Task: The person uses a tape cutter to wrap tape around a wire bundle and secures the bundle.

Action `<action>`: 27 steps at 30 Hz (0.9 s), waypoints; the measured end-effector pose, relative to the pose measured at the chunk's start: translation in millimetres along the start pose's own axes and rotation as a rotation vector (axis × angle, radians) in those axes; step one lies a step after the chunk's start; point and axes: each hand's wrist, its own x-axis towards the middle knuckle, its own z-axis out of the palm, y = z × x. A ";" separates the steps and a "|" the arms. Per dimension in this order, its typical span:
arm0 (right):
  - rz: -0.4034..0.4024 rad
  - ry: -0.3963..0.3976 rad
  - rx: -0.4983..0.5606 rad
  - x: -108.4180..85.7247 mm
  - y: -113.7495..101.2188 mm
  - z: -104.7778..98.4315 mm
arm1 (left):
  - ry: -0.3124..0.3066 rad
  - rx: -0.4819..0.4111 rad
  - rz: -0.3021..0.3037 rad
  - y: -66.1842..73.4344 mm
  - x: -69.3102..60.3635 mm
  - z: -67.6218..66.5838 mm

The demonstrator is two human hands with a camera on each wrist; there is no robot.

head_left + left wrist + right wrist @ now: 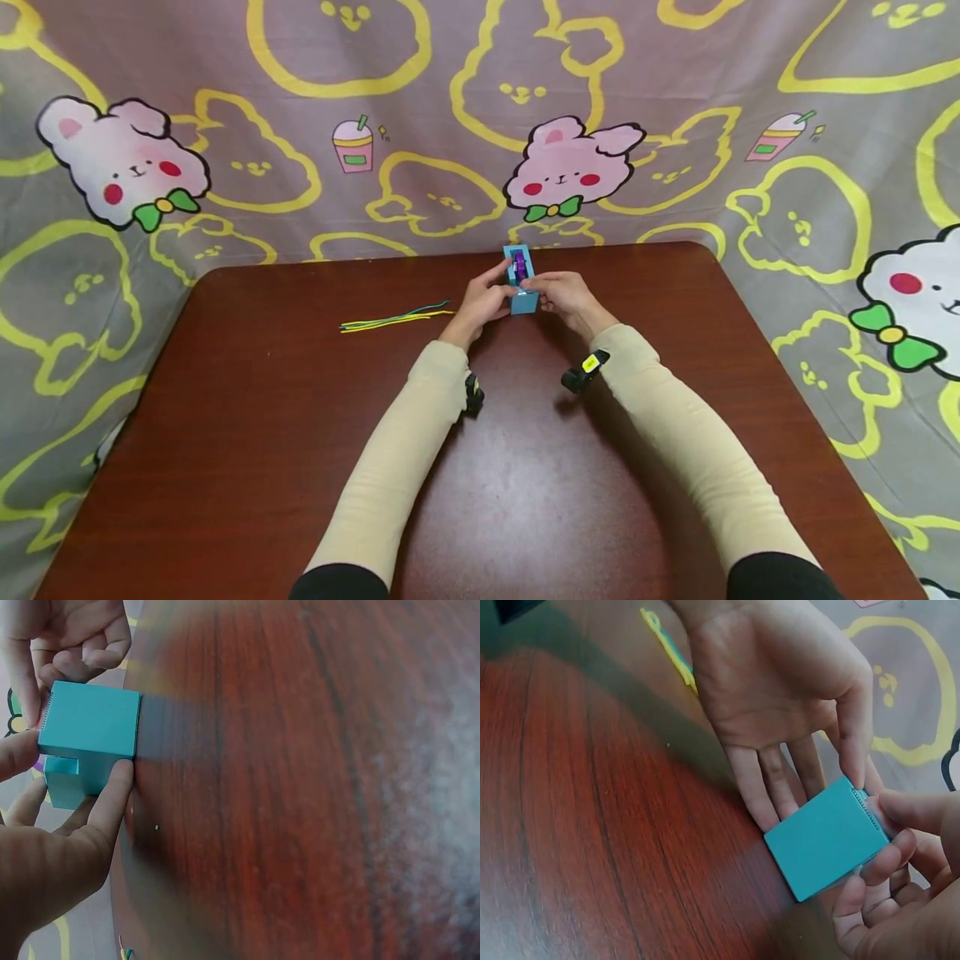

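Teal and boxy, the tape dispenser (524, 303) is being held close to the far edge of the worktop (525, 500), a little right of the middle; whether its base is touching the wood is hard to tell. Its purple roll (520, 267) is showing in the opening towards the far end. The left hand (482, 305) is grasping the dispenser from the left, thumb and fingers spreading around it. The right hand (572, 298) is pinching the dispenser at its toothed edge (867, 810). Yellow and green strands (390, 321) are lying just left of the left hand. Patterned cloth (442, 125) is rising along the far edge, leaving little room past the dispenser. Reddish-brown wood is stretching nearer, between the two pale sleeves (405, 442) and out to the left and right edges, giving the arms wide room on the near side.
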 end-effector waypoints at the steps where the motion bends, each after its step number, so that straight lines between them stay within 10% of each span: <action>1: 0.011 -0.002 0.019 -0.3 0.4 -0.2 | 0.001 -0.004 -0.001 -0.8 0.1 0.1; 27: -0.036 0.030 -0.081 -10.5 -1.6 -0.3 | 0.004 -0.004 0.000 -1.7 0.7 0.6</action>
